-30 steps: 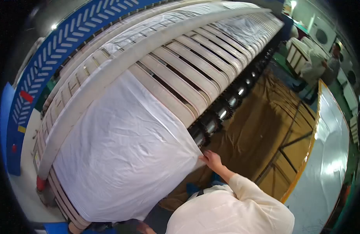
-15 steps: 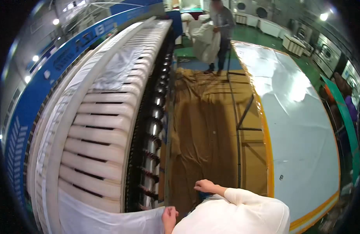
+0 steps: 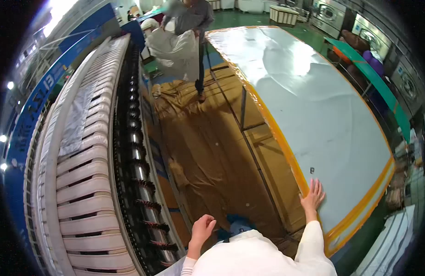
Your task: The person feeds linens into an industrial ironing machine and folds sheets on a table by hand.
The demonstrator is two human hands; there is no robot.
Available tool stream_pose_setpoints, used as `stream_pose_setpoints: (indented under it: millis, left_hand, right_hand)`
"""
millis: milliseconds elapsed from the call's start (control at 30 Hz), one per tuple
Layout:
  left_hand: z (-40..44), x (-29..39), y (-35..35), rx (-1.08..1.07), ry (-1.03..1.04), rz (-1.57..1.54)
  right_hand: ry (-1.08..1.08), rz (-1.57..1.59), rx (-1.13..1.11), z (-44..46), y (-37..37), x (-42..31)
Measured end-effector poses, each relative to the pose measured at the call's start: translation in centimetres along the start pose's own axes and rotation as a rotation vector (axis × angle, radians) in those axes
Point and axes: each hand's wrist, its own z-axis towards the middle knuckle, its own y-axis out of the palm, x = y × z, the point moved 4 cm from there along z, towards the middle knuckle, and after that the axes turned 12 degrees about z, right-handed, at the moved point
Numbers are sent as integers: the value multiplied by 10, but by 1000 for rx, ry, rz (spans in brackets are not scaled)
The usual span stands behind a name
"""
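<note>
My right hand (image 3: 312,198) rests with spread fingers on the yellow-edged near side of the long pale table (image 3: 341,133). My left hand (image 3: 203,230) is up in front of my body, between the table and the machine, its fingers curled in with nothing visible in them. To its left runs a long machine with a bed of white belts (image 3: 88,202), like a laundry ironer. A white sheet (image 3: 79,122) lies flat on the belts farther along. At the lower edge, by my left sleeve, a bit of white cloth (image 3: 173,268) shows.
Another person (image 3: 194,18) stands at the far end holding bunched white cloth (image 3: 175,53). Brown cloth (image 3: 198,147) covers the floor between machine and table. A dark metal frame (image 3: 242,110) runs along the table's side. Dark bristled rollers (image 3: 141,175) line the machine's edge.
The view has swung right. My left hand has let go of the white cloth at the machine's near end. My right hand has moved right and opened onto the table.
</note>
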Motion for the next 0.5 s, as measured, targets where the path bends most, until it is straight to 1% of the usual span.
stream_pose_setpoints:
  millis: [67, 200, 300, 400, 500]
  left_hand:
    - [2, 14, 4, -32, 72, -39]
    - [-17, 19, 15, -244, 167, -3]
    - [-32, 0, 21, -319, 145, 104]
    - [-39, -4, 14, -340, 158, 189]
    - [-36, -2, 11, -334, 155, 241]
  right_hand:
    - [34, -15, -17, 4, 2, 3]
    - [69, -27, -32, 10, -1, 10]
    - [91, -43, 4, 17, 7, 20]
    - [93, -53, 45, 19, 15, 27]
    - [197, -21, 220, 18, 19, 27]
